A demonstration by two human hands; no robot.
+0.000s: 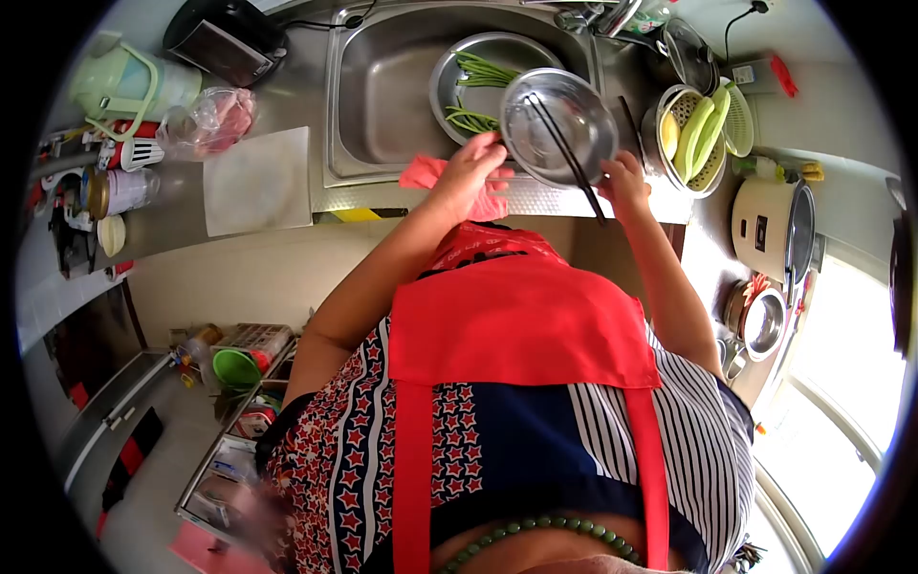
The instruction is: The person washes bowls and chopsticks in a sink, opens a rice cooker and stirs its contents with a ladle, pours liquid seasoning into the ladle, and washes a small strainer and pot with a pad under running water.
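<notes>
A shiny metal bowl (521, 143) is tilted over the front of the sink, between my two hands. My left hand (469, 175) grips its left rim with bent fingers. On the opposite side, my right hand (625, 184) pinches the lower right rim. A pair of dark chopsticks (562, 143) lies across the bowl, their ends sticking out past the near rim. Behind it, a larger metal basin (442, 77) stands in the sink, with green beans (486, 71) in two bunches. Pink cloth (423, 172) shows beside and below my left hand.
The steel sink (368, 105) has a faucet (617, 17) at its back right. To the right stand a colander (660, 124) with green gourds (703, 134) and a rice cooker (760, 225). Left are a white board (256, 182), bagged meat (225, 115) and a black kettle (229, 43).
</notes>
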